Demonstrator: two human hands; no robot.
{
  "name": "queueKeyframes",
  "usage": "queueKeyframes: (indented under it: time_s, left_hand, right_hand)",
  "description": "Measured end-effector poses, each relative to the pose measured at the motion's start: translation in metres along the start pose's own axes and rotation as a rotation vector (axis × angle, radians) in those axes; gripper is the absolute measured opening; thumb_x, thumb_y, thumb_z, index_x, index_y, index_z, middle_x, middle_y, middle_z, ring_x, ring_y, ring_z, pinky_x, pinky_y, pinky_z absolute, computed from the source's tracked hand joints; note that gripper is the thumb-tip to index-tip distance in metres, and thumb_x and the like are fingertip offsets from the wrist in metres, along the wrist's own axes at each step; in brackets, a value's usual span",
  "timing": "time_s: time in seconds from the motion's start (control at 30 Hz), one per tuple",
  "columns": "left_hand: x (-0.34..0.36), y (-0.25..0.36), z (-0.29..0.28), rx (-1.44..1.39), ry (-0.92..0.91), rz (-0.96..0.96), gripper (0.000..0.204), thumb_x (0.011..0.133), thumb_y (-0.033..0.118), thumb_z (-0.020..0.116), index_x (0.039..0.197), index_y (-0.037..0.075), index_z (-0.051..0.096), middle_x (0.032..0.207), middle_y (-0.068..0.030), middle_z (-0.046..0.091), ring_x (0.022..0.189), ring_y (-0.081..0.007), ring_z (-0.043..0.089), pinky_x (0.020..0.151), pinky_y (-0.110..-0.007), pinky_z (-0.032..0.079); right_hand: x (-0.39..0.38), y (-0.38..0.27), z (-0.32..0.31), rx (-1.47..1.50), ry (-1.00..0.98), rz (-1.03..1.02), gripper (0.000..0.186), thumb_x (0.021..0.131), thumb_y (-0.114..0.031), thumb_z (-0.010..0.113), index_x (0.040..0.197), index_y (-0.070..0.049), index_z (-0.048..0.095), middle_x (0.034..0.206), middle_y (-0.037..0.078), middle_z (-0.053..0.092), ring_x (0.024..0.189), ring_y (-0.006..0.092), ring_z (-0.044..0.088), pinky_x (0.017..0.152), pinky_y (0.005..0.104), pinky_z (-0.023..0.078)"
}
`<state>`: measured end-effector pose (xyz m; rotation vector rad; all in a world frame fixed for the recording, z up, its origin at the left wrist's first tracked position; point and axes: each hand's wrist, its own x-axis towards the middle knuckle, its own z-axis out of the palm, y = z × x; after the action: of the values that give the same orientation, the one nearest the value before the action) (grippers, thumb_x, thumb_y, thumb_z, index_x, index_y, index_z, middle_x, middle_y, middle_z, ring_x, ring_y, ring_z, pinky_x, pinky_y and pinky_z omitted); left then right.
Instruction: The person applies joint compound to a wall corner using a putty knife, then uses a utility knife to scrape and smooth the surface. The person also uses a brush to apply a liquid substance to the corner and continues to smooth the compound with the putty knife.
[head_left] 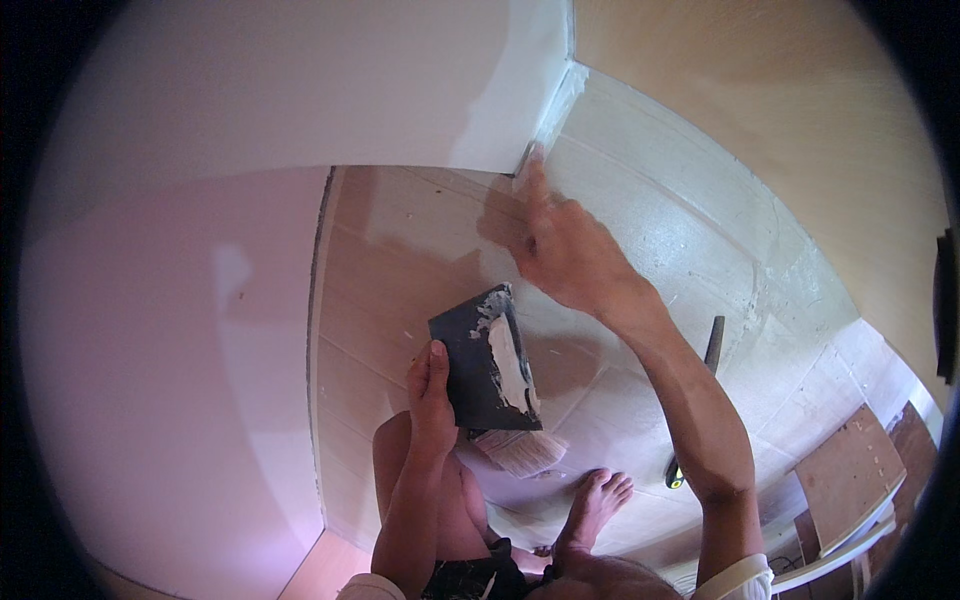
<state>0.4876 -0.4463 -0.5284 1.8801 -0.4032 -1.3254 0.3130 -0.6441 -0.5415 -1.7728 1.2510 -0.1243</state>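
Note:
My left hand [431, 400] grips a dark, flat rectangular plate [465, 350], thumb on top. White putty [508, 365] is spread along the plate's right side. Out ahead, my right hand [575, 250] reaches to the wall's foot with its index finger stretched out and the other fingers curled; no tool shows in it. That fingertip meets a strip of white putty [553, 110] along the joint of wall and floor. Pale bristles of a wide brush [520, 453] stick out below the plate; whether it lies on the floor or is held cannot be made out.
White wall panels [300, 90] stand ahead and at left, a tan wall [800, 100] at right. On the tiled floor [680, 240], a long tool [714, 345] with a black-and-yellow end lies partly behind my right forearm. A brown board [850, 475] and a white curved frame are lower right.

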Motion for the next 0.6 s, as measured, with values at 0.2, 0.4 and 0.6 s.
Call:
queueKeyframes:
  time_s: [0.2,0.4,0.6]
  left_hand:
    - [-0.002,-0.001,0.004,-0.011,0.022,-0.002,0.038,0.103,0.035,0.047,0.108,0.001,0.063,0.096,-0.0021,0.063,0.087,-0.0087,0.055,0.081,-0.025,0.045]
    - [-0.005,0.007,0.013,-0.092,0.008,-0.015,0.038,0.104,0.035,0.047,0.108,0.001,0.064,0.097,-0.0014,0.065,0.089,-0.0073,0.056,0.082,-0.024,0.045]
    - [-0.005,0.003,0.012,-0.121,0.07,-0.019,0.037,0.103,0.035,0.048,0.109,0.002,0.064,0.097,-0.0018,0.065,0.087,-0.0085,0.058,0.081,-0.025,0.047]
  right_hand:
    - [0.014,0.01,-0.019,0.047,0.045,0.067,0.093,0.079,-0.015,0.065,0.146,0.016,0.007,0.092,0.036,0.062,0.085,0.0455,0.066,0.08,0.0474,0.054]
    - [0.013,0.022,0.0,0.052,0.055,0.013,0.092,0.08,-0.014,0.063,0.145,0.017,0.006,0.082,0.034,0.063,0.079,0.0456,0.066,0.078,0.0478,0.054]
    - [-0.014,0.019,0.03,0.097,0.035,-0.066,0.092,0.079,-0.014,0.063,0.143,0.019,0.005,0.079,0.033,0.063,0.078,0.0477,0.065,0.077,0.0497,0.053]
